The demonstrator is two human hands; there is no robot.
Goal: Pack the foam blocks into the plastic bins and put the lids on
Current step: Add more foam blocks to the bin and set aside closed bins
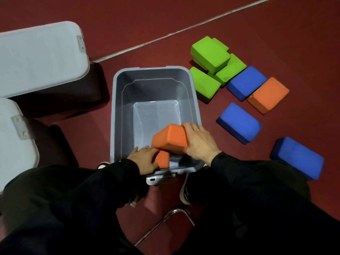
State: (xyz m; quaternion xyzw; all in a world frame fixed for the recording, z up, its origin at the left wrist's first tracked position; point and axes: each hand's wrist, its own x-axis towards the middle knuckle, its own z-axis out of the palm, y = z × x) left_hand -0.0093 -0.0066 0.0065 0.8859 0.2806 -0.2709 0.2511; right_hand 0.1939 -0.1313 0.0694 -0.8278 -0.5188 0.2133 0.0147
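Dark-red matte floor (239,24); smooth grey bin (117,107); both hands' grip clamps matte orange foam blocks: left hand (145,158), right hand (200,141).

The left hand (145,159) covers most of the lower orange block (162,160), so its shape and how it sits in the bin (117,115) cannot be told. The right hand (199,142) hides the far end of the upper orange block (169,139). Sleeves hide the bin's near rim. Both lids (40,57) run off the left edge, and the bins under them are lost in shadow. In the green stack (209,54), the lower blocks are partly hidden, so their number is unclear. A metal frame (173,215) below is largely hidden by dark clothing.
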